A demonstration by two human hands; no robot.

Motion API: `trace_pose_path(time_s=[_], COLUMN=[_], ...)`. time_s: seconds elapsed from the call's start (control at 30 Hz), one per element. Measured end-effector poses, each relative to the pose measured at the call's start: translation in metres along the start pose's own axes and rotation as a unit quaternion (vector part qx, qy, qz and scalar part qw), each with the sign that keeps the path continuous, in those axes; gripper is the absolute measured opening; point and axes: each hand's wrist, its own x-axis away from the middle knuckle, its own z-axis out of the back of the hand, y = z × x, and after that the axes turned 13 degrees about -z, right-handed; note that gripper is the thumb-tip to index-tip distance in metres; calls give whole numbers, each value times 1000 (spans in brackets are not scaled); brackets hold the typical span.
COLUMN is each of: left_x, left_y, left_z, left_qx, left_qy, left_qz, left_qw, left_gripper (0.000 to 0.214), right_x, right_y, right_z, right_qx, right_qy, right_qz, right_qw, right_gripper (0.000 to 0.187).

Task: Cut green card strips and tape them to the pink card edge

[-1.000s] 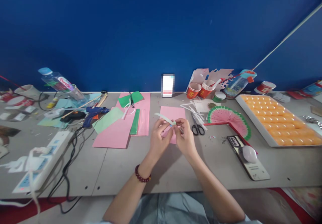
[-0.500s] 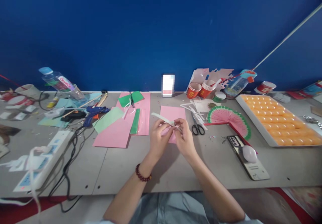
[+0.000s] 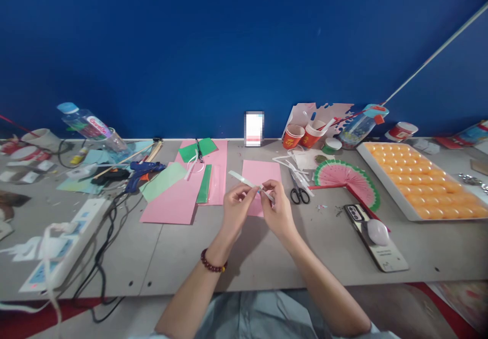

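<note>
Between both hands runs a narrow pale strip (image 3: 238, 177), which looks like paper or double-sided tape. My left hand (image 3: 237, 207) pinches it near its middle, its free end pointing up and left. Fingers of my right hand (image 3: 278, 208) are closed on the strip's other end, close to the left fingertips. Under the hands lies a pink paper sheet (image 3: 263, 168) on the grey table. To the right of my right hand are black-handled scissors (image 3: 300, 195), and white strips (image 3: 292, 163) lie loosely behind them.
At left are pink paper (image 3: 171, 204), green paper (image 3: 204, 150), a blue glue gun (image 3: 143, 172) and a power strip (image 3: 72, 242). At right lie a watermelon-patterned paper fan (image 3: 339, 174), a phone (image 3: 375, 242) and a tray of orange balls (image 3: 404, 212). Red cups (image 3: 293, 138) stand behind.
My left hand has shifted slightly left and down, and my right fingers have turned along the strip. More of the strip shows between and past the fingers.
</note>
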Motion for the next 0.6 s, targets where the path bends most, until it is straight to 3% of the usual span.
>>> trace_pose_path(time_s=[0.27,0.47,0.6], left_x=[1,1,3], left_y=[-1,3,3], left_z=[1,2,1], left_qx=[-3,-50,-18], left_qy=[7,21,10], left_qz=[15,-20,-28], left_qw=[1000,998,999], left_gripper=[23,21,17], right_x=[1,1,1], right_y=[-1,0,-1], right_z=[0,0,1], right_qx=[13,14,4], right_qy=[10,7,0], right_qz=[-2,-4,-9], right_qw=[1000,1000,1000], right_gripper=[14,14,15])
